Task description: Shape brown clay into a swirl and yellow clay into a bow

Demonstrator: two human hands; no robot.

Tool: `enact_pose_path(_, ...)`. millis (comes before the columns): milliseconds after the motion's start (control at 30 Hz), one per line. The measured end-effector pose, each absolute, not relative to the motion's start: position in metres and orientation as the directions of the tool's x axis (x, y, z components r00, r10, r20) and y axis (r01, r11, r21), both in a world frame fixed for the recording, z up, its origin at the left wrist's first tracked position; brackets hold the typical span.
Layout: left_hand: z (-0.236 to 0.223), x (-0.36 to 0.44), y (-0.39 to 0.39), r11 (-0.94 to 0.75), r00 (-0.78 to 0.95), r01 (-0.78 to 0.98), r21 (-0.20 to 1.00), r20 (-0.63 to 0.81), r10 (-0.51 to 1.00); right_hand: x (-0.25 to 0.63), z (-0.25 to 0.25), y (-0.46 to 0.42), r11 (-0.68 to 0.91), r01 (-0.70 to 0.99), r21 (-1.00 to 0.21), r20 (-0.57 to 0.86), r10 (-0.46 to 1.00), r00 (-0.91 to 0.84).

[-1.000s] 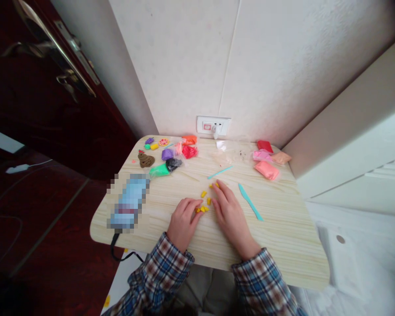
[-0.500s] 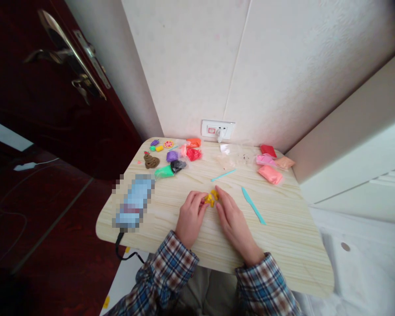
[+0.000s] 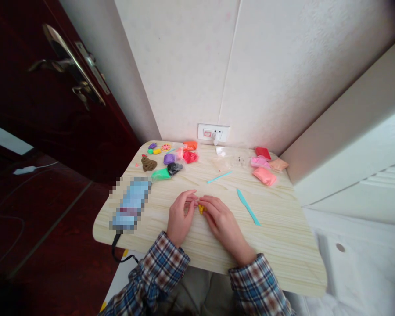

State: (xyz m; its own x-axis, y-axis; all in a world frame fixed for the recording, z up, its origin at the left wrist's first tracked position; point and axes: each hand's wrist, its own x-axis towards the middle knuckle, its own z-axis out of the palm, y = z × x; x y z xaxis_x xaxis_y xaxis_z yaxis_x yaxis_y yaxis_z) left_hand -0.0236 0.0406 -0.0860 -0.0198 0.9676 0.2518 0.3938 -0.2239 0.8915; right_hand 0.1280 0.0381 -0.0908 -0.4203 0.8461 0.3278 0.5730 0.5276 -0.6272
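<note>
A small lump of yellow modelling clay (image 3: pixel 201 209) is pinched in the fingers of my right hand (image 3: pixel 222 221), just above the table's middle. Part of the lump is hidden by those fingers. My left hand (image 3: pixel 180 217) is right beside it, fingers curved and parted from the thumb, with no clay visible between them. Its fingertips come close to the lump; whether they touch it I cannot tell. Beyond my hands lies a thin turquoise tool (image 3: pixel 219 177). A turquoise plastic knife (image 3: pixel 248 207) rests to the right.
A pixelated phone (image 3: pixel 132 204) with a black cable is at the table's left. Behind it are a brown coiled clay piece (image 3: pixel 149 164), a green clay packet (image 3: pixel 161 174) and a purple one (image 3: pixel 169 158). Pink packets (image 3: pixel 264 176) lie back right, near a wall socket (image 3: pixel 213 133).
My left fingers, around the yellow clay before, have come away from it and opened. My right fingers have closed over the clay. The whole view has shifted slightly.
</note>
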Motion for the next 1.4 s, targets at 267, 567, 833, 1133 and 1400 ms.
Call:
enact_pose_path(267, -0.085, -0.023, 0.041, -0.206, -0.057, 0.419, 0.884, 0.252, 0.966, 0.137, -0.087, 0.030, 0.379, 0.576, -0.724, 0.336, 0.924, -0.185)
enact_pose_path(567, -0.079, -0.016, 0.037, -0.411, 0.344, 0.561, 0.719, 0.249, 0.905, 0.152, -0.090, 0.023, 0.198, 0.499, -0.844, 0.286, 0.952, 0.107)
enact_pose_path(833, -0.085, -0.010, 0.045, -0.335, 0.335, 0.478, 0.812, 0.184, 0.924, 0.145, -0.097, 0.024, 0.287, 0.505, -0.814, 0.287, 0.955, -0.081)
enact_pose_path(1133, -0.079, -0.007, 0.064, -0.330, 0.332, 0.468, 0.819, 0.183, 0.925, 0.145, -0.094, 0.021, 0.290, 0.496, -0.818, 0.277, 0.955, -0.103)
enact_pose_path(1400, -0.077, -0.006, 0.067, -0.037, 0.196, 0.179, 0.983, 0.001, 0.981, 0.139, -0.092, 0.025, 0.350, 0.549, -0.759, 0.350, 0.930, -0.108)
